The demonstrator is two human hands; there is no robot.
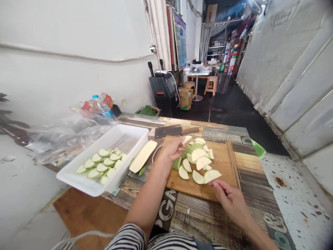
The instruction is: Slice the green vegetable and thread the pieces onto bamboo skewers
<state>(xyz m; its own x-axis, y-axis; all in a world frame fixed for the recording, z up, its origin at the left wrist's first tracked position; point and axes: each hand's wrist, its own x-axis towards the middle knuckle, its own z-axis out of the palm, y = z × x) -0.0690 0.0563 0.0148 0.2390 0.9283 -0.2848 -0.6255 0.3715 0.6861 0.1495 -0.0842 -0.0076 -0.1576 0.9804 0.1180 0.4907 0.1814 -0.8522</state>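
Note:
At the far left part of the cutting board (177, 185), my left hand (175, 148) has its fingers closed on a pale zucchini slice (186, 139). My right hand (230, 198) pinches at the lower edge of a half-moon zucchini slice (212, 176) near the board's front right. Whether a skewer runs through that slice, I cannot make out. Several loose zucchini slices (203, 162) lie heaped between my hands, with green skin on their curved edges. Along the board's right side rests a bundle of thin wooden skewers (234, 163).
Left of the board stands a white plastic tub (142, 133) holding skewered slices (101, 167). A halved zucchini (143, 156) lies beside it. Behind the board is a cleaver (169, 131). Plastic bags (67, 137) and a bottle (102, 106) crowd the back left by the wall.

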